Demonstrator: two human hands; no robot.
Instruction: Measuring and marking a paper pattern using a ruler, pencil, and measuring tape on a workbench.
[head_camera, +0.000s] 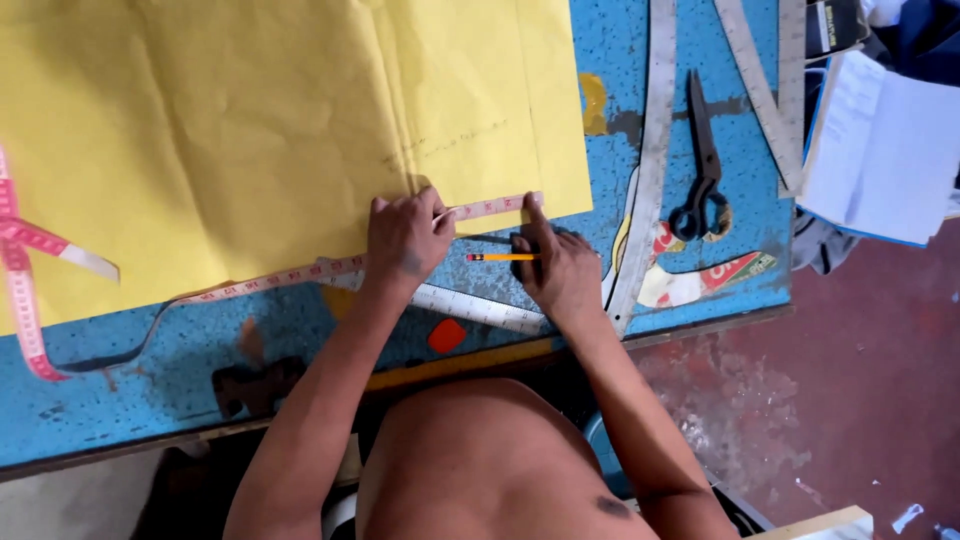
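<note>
Left hand (405, 240) pressed the pink tape measure (300, 275) flat along the yellow paper's (250, 120) lower edge! Right hand (560, 270) pinned the tape's end with one finger, a yellow pencil (500, 257) tucked in its grip. Scissors (703, 160) lay well apart on the blue table (120, 400).

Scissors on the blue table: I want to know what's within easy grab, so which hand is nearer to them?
Right. The right hand, holding a pencil, lies just left of and below the scissors; the left hand presses the tape measure farther left.
</note>
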